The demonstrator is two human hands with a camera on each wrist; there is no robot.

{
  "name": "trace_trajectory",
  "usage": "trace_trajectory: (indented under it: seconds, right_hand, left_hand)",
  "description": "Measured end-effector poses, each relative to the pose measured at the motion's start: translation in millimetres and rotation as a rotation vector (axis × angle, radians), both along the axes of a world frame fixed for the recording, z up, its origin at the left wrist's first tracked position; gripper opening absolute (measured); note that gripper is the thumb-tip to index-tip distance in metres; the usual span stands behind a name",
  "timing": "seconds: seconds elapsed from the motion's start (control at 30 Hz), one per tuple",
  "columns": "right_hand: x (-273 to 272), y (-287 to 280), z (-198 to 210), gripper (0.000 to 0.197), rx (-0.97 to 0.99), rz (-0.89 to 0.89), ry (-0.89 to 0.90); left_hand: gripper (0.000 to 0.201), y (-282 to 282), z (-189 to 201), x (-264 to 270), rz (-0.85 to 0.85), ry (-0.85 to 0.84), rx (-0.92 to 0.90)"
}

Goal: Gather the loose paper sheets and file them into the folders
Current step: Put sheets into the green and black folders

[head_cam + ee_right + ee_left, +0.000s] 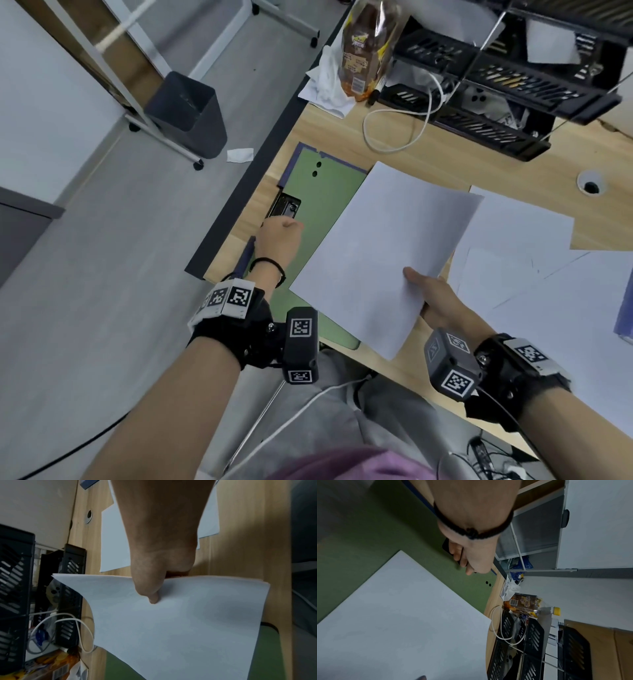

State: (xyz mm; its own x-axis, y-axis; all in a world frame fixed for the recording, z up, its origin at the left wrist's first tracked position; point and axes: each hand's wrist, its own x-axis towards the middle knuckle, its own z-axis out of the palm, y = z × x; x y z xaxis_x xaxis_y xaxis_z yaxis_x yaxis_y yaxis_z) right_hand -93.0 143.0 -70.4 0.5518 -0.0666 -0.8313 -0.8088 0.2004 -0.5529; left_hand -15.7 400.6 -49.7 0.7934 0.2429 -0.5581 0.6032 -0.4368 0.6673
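An open folder (318, 195) with a green inside and a blue rim lies at the desk's left edge. Its black clip (285, 207) sits by the spine. My left hand (279, 236) rests on the clip, and its fingers (459, 557) curl over the black clip (445, 545). My right hand (430, 296) pinches a thin stack of white sheets (383, 253) by its near edge, thumb (152, 596) on top. The sheets (180, 628) hang tilted over the folder's (267, 649) right half. More loose sheets (524, 236) lie on the desk to the right.
A black tray rack (496, 89) stands at the back with a looped white cable (394, 137) before it. A bottle (366, 44) and crumpled tissue (325, 85) sit at the back left. A blue folder edge (624, 318) shows far right. The cable hole (590, 185) is nearby.
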Motion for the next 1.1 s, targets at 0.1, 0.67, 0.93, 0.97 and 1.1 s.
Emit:
trace_trajectory:
  seconds: [0.1, 0.67, 0.93, 0.97, 1.1]
  right_hand:
    - [-10, -13, 0, 0.034, 0.042, -0.049, 0.011]
    - [-52, -135, 54, 0.026, 0.036, -0.183, -0.203]
    - [-95, -212, 63, 0.033, -0.037, -0.353, -0.250]
    - [-100, -218, 63, 0.032, -0.036, -0.379, -0.261]
    - [-119, -236, 61, 0.030, -0.023, -0.453, -0.280]
  left_hand:
    - [0.022, -7, -4, -6, 0.005, 0.020, 0.013]
    - [0.031, -138, -1, -68, 0.062, 0.140, -0.248]
    - [0.012, -229, 2, -91, 0.071, 0.271, -0.442]
    - [0.010, -237, -1, -93, 0.081, 0.290, -0.454]
    - [0.015, -260, -5, -101, 0.046, 0.331, -0.435]
